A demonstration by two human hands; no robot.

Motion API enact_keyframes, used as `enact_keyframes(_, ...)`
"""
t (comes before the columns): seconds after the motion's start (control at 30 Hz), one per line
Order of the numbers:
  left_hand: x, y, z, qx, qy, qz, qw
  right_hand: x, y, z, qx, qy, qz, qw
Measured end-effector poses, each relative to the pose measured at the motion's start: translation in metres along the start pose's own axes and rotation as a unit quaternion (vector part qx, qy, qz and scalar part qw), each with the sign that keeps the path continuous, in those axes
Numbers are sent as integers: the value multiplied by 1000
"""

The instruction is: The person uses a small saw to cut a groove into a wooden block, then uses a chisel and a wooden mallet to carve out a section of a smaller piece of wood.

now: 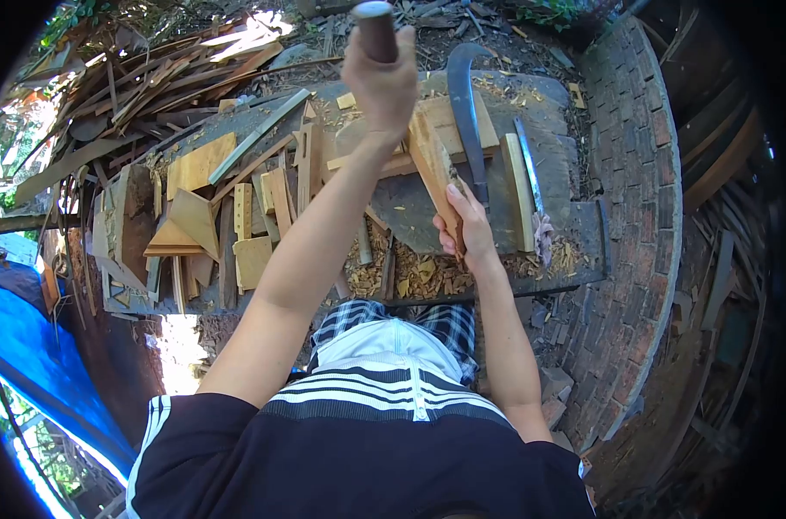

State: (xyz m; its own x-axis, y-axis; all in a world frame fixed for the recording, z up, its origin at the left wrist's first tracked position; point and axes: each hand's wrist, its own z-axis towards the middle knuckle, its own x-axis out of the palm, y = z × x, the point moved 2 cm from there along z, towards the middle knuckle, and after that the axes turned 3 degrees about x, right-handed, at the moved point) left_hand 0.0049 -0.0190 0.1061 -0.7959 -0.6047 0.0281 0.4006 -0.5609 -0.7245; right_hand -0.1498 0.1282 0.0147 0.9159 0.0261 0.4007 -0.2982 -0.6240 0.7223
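My left hand (382, 95) is raised above the bench, its fingers wrapped round a dark round tool handle (378, 36) with a pale flat end. The rest of that tool is hidden from me. My right hand (469, 223) grips the near end of a long wooden piece (429, 156), which slants away to the upper left over a board (445, 121). Rough, splintered wood shows along its right edge. Just right of it lies a curved, hooked blade (467, 108). A narrow pale strip (518, 195) and a long straight blade (529, 164) with cloth at its near end lie further right.
Wood offcuts (198, 221) crowd the bench's left side, and shavings (423, 277) litter its near edge. A brick wall (622, 216) runs along the right. Scrap timber (142, 95) is heaped at the back left, with a blue tarp (38, 337) below it.
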Motion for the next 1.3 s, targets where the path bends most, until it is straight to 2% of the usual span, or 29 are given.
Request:
enact_keyframes(0.03,2,-8,-3,-62,21,-23,998,4,2,-3,5,-3,24,1000)
enact_keyframes(0.07,7,-11,-5,-57,15,-26,998,7,7,-8,0,0,18,1000)
enact_keyframes(0.13,16,-16,-10,-49,34,-51,997,14,25,-20,-27,-78,-2,997)
enact_keyframes(0.2,17,-26,-18,-36,31,-42,998,21,65,-40,-115,-149,-51,981)
enact_keyframes(0.23,19,-29,-22,-33,43,-5,999,28,94,-55,-196,-130,-86,968)
enact_keyframes(0.3,21,-32,-26,-32,60,26,997,46,142,-81,-392,-145,-131,899)
enact_keyframes(0.37,20,-32,-28,-37,65,11,997,37,171,-99,-496,-137,-193,835)
enact_keyframes(0.4,19,-31,-28,-39,72,-2,997,40,177,-97,-499,-138,-194,833)
enact_keyframes(0.43,18,-32,-28,-37,71,-5,997,48,185,-96,-566,-172,-355,724)
enact_keyframes(0.47,16,-32,-29,-34,72,-10,997,56,190,-98,-609,-199,-501,582)
enact_keyframes(0.5,13,-34,-29,-30,71,-14,997,57,194,-101,-378,-173,-597,686)
enact_keyframes(0.53,9,-36,-32,-29,73,-15,997,61,198,-109,-379,-175,-596,686)
enact_keyframes(0.6,8,-37,-31,-51,92,-20,994,68,211,-117,-454,-166,-541,688)
enact_keyframes(0.63,7,-37,-32,-55,91,-18,994,67,215,-115,-577,-132,-457,664)
enact_keyframes(0.67,5,-36,-31,-49,85,-23,995,68,214,-109,-574,-130,-457,667)
enact_keyframes(0.73,-2,-36,-34,-42,83,-26,995,72,210,-107,-615,-158,-500,588)
enact_keyframes(0.77,-4,-38,-33,-42,75,-36,996,76,203,-103,-420,-176,-651,607)
enact_keyframes(0.8,-4,-39,-32,-42,69,-49,996,74,202,-103,-421,-182,-649,607)
enact_keyframes(0.87,0,-39,-28,-37,77,-58,995,72,207,-99,-507,-157,-590,608)
enact_keyframes(0.9,-3,-38,-31,-41,83,-53,994,75,209,-100,-589,-142,-514,607)
enact_keyframes(1.0,-4,-38,-31,-24,42,-90,995,78,198,-95,-609,-125,-442,647)
enact_keyframes(1.03,-5,-32,-32,-14,48,-105,993,85,193,-95,-504,-118,-597,613)
enact_keyframes(1.07,-6,-30,-32,-12,54,-109,993,87,195,-98,-505,-125,-594,614)
enact_keyframes(1.13,-5,-39,-25,4,56,-127,990,89,203,-99,-490,-144,-654,558)
enact_keyframes(1.17,-6,-44,-27,-12,42,-94,995,88,203,-99,-534,-137,-580,600)
enact_keyframes(1.2,-6,-41,-29,-17,44,-96,994,90,201,-97,-530,-139,-582,601)
enact_keyframes(1.27,-9,-36,-30,-24,52,-119,991,98,196,-93,-527,-113,-532,653)
enact_keyframes(1.3,-5,-34,-31,-22,39,-186,982,101,193,-94,-437,-111,-667,593)
